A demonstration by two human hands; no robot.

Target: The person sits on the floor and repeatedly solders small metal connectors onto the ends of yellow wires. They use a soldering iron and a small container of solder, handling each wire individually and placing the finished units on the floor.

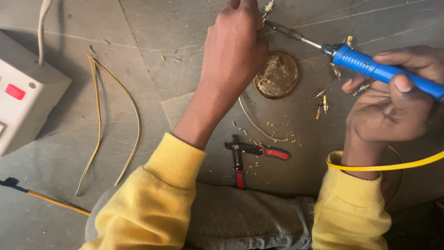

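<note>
Right hand (393,104) wraps the blue soldering iron (384,69), tip angled toward the small connector (267,8) pinched in left hand (236,46) fingers. Best to brace that wrist; flux tin (276,75) sits just below the tip.

left hand (233,51): reached forward, fingers pinched | right hand (393,102): palm up, grip closed

Soft, even daylight fills the frame without glare, casting only faint shadows beneath the left hand (233,51) and beside the white switch box (23,92) at the left edge, while focus stays sharp throughout, corners slightly dimmer.
</note>
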